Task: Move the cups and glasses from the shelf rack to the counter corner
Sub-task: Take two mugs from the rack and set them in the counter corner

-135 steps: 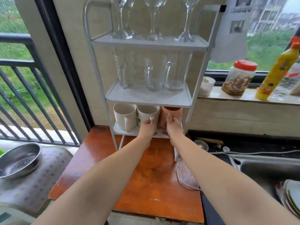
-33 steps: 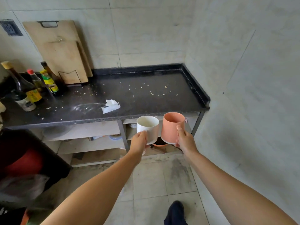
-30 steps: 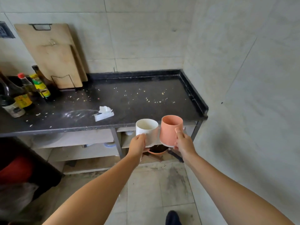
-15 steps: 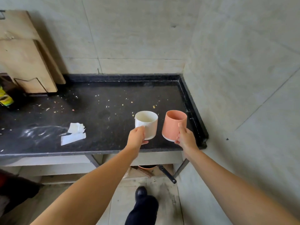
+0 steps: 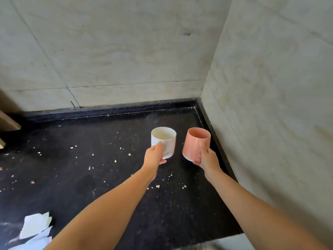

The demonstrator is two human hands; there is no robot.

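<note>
- Black counter (image 5: 90, 177), speckled with pale crumbs, runs under both hands into the tiled corner.
- White mug (image 5: 164, 141): cylindrical, cream inside, upright, held above the counter; the left hand (image 5: 154, 157) grips its near side, thumb up the wall, fingertips under the base.
- Pink mug (image 5: 195, 143): tapered, white-bottomed, tilted slightly, just right of the white one; the right hand (image 5: 207, 157) is curled round it.
- Torn paper (image 5: 36, 226) lies well left of the fingers.
</note>
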